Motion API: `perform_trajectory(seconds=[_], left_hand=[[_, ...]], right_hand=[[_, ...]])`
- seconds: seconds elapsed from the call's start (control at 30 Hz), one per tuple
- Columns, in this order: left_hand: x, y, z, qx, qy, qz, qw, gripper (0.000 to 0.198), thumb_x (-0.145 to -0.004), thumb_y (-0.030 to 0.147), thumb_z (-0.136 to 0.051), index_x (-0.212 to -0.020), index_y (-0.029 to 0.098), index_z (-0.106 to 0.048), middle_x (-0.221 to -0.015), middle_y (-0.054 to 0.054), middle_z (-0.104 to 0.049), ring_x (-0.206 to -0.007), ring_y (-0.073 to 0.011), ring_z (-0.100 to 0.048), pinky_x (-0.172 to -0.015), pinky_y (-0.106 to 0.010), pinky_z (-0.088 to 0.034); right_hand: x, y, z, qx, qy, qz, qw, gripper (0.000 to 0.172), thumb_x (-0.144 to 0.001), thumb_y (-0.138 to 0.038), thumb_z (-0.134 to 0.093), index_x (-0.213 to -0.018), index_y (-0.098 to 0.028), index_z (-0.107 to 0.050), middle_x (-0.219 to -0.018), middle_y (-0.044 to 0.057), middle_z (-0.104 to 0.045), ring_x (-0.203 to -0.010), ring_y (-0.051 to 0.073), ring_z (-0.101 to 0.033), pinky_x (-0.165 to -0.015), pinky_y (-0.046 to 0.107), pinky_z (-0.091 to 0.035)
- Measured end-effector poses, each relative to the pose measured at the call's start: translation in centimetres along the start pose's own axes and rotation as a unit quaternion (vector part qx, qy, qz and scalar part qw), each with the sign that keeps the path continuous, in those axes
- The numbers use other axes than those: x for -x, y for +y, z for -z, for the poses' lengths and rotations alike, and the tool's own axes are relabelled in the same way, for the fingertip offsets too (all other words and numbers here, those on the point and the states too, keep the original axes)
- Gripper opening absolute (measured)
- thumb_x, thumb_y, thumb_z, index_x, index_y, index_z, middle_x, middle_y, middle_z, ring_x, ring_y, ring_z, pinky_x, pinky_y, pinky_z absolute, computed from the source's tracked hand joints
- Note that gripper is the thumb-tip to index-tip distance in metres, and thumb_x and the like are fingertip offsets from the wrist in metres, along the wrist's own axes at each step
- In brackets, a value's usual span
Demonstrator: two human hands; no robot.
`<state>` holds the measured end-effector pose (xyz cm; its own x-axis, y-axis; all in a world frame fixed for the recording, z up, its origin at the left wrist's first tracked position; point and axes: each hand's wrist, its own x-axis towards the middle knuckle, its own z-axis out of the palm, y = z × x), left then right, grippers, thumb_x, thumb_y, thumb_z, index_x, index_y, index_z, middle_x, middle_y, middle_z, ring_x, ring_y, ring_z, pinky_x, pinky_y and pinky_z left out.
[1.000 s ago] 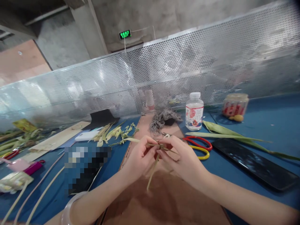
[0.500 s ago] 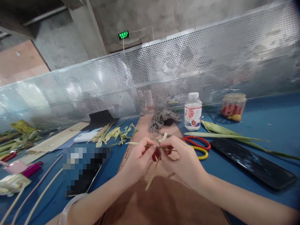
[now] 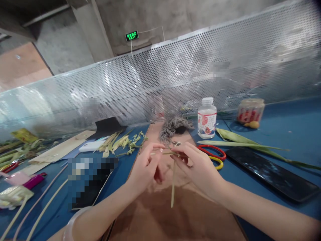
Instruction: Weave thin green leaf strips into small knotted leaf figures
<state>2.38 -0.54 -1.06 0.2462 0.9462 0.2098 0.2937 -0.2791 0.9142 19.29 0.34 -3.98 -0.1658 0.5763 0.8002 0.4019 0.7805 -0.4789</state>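
Observation:
Both hands are raised over a brown board [image 3: 175,217] at the middle of the head view. My left hand [image 3: 146,167] pinches one end of a narrow, pale green leaf strip [image 3: 173,187] between thumb and index finger. My right hand [image 3: 200,170] pinches the strip and a small loop of it close to the fingertips. One length of the strip hangs straight down from the right fingers. A short stretch runs level between the two hands. How the strip is folded or knotted is partly hidden by the right fingers.
Scissors with red and yellow handles [image 3: 213,150] lie just right of my right hand. Beyond are grey yarn [image 3: 173,129], a white-capped bottle [image 3: 207,118], a jar [image 3: 251,110], long green leaves [image 3: 245,142] and a black phone [image 3: 271,174]. Dried leaf pieces [image 3: 120,144] lie left.
My hands have drawn slightly apart, baring a stretch of strip between them. The hanging length has swung right and points straighter down. A small loop now shows at the right fingertips.

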Motion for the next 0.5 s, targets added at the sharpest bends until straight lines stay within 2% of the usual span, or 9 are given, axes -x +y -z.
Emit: perform_trajectory(seconds=[0.07, 0.13, 0.17, 0.23, 0.33, 0.4, 0.5], left_hand=[[0.0, -0.1, 0.3, -0.087, 0.073, -0.047, 0.992, 0.029, -0.089, 0.04, -0.042, -0.11, 0.021, -0.051, -0.037, 0.009, -0.043, -0.032, -0.0097, -0.039, -0.037, -0.019, -0.033], [-0.1, -0.2, 0.6, -0.164, 0.137, -0.124, 0.969, 0.023, -0.088, 0.033, -0.046, -0.105, 0.022, -0.056, -0.048, 0.007, -0.047, -0.041, -0.0085, -0.042, -0.043, -0.019, -0.036], [-0.2, -0.3, 0.7, -0.199, 0.149, -0.167, 0.954, 0.019, -0.088, 0.03, -0.048, -0.102, 0.023, -0.058, -0.057, 0.005, -0.051, -0.048, -0.0085, -0.046, -0.048, -0.019, -0.039], [-0.5, -0.4, 0.8, -0.262, 0.136, -0.247, 0.923, 0.015, -0.086, 0.024, -0.051, -0.097, 0.022, -0.061, -0.078, 0.0, -0.057, -0.066, -0.01, -0.052, -0.061, -0.022, -0.044], [-0.9, -0.6, 0.8, -0.306, 0.099, -0.325, 0.889, 0.015, -0.086, 0.018, -0.051, -0.097, 0.022, -0.061, -0.099, -0.004, -0.054, -0.092, -0.014, -0.054, -0.082, -0.029, -0.045], [-1.0, -0.7, 0.8, -0.31, 0.093, -0.345, 0.881, 0.018, -0.086, 0.015, -0.05, -0.099, 0.022, -0.061, -0.105, -0.005, -0.053, -0.102, -0.0152, -0.051, -0.091, -0.032, -0.042], [-0.9, -0.7, 0.8, -0.303, 0.076, -0.352, 0.882, 0.02, -0.087, 0.012, -0.049, -0.101, 0.022, -0.058, -0.104, -0.004, -0.057, -0.102, -0.0148, -0.051, -0.091, -0.032, -0.041]], right_hand=[[0.0, 0.3, 0.1, 0.007, -0.004, 0.005, 1.0, 0.014, -0.084, -0.013, -0.053, -0.096, -0.018, -0.06, -0.086, 0.005, -0.06, -0.067, 0.011, -0.056, -0.058, 0.022, -0.048], [0.0, 0.4, 0.0, 0.015, -0.008, 0.018, 1.0, 0.016, -0.085, -0.014, -0.053, -0.1, -0.018, -0.059, -0.089, 0.005, -0.061, -0.073, 0.013, -0.058, -0.064, 0.024, -0.051], [0.1, 0.4, 0.0, 0.018, -0.011, 0.026, 0.999, 0.018, -0.086, -0.014, -0.052, -0.102, -0.019, -0.058, -0.091, 0.006, -0.061, -0.078, 0.014, -0.059, -0.068, 0.026, -0.051], [0.1, 0.3, -0.1, 0.021, -0.022, 0.041, 0.999, 0.023, -0.087, -0.013, -0.05, -0.109, -0.019, -0.054, -0.095, 0.007, -0.061, -0.087, 0.016, -0.06, -0.074, 0.028, -0.052], [0.3, -0.2, 0.1, 0.022, -0.035, 0.056, 0.998, 0.03, -0.088, -0.013, -0.046, -0.117, -0.02, -0.049, -0.101, 0.008, -0.062, -0.093, 0.017, -0.06, -0.078, 0.031, -0.052], [0.4, -0.5, 0.3, 0.021, -0.03, 0.067, 0.997, 0.034, -0.088, -0.011, -0.044, -0.121, -0.021, -0.045, -0.107, 0.008, -0.061, -0.098, 0.017, -0.059, -0.081, 0.032, -0.052], [0.4, -0.8, 0.5, 0.015, -0.015, 0.076, 0.997, 0.038, -0.087, -0.009, -0.042, -0.124, -0.02, -0.041, -0.114, 0.009, -0.06, -0.103, 0.017, -0.058, -0.084, 0.033, -0.051]])
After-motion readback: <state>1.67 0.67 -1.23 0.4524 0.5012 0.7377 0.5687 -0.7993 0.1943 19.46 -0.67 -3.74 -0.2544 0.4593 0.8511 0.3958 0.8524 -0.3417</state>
